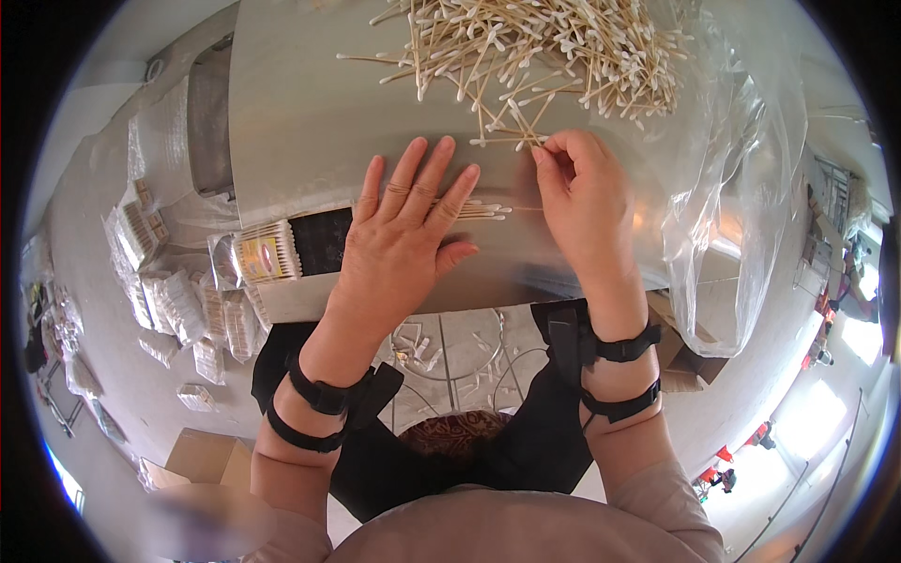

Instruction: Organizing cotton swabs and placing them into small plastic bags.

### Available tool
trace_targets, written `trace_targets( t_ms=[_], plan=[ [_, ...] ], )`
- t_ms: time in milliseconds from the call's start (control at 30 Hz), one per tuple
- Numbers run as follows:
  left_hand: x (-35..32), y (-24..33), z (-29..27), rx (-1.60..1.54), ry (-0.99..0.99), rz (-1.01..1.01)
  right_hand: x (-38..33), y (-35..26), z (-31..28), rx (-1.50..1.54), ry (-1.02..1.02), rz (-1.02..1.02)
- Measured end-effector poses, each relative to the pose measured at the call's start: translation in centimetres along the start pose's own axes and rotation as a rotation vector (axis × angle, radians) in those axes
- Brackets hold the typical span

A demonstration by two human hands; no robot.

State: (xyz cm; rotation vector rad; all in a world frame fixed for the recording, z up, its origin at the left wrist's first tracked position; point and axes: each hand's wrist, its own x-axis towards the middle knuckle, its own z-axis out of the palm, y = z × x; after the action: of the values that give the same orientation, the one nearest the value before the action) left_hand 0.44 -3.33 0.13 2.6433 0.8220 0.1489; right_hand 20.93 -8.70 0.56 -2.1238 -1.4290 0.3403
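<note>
A large heap of cotton swabs (563,47) with wooden sticks lies at the far side of the metal tabletop (310,113). My left hand (399,211) lies flat, fingers stretched and a little apart, over a small row of swabs (483,210) whose white tips stick out to its right. My right hand (587,197) pinches with thumb and forefinger at a cotton swab (507,142) on the heap's near edge; its other fingers are curled. Left of my left hand, a pack of swabs (267,251) with a yellow label sits beside a black slot (321,240).
A clear plastic bag (732,206) drapes over the table's right side. Many packed swab bundles (178,305) are piled at the left. An open cardboard box (202,458) stands at the lower left, and another carton (680,347) is below the table's right edge.
</note>
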Motion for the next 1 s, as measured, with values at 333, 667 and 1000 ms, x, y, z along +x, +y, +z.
trace_targets(
  t_ms=[333,667,1000],
  plan=[
    [0.5,-1.9,-0.7,-0.329,0.288,-0.106,-0.3,-0.6,0.2,0.111,-0.100,-0.257],
    [0.5,-2.9,-1.0,-0.325,0.288,-0.130,-0.6,-1.7,0.2,0.107,-0.209,-0.279],
    [0.5,-3.0,-1.4,-0.292,0.242,-0.101,-0.7,-1.5,0.2,0.150,-0.254,-0.320]
  ],
)
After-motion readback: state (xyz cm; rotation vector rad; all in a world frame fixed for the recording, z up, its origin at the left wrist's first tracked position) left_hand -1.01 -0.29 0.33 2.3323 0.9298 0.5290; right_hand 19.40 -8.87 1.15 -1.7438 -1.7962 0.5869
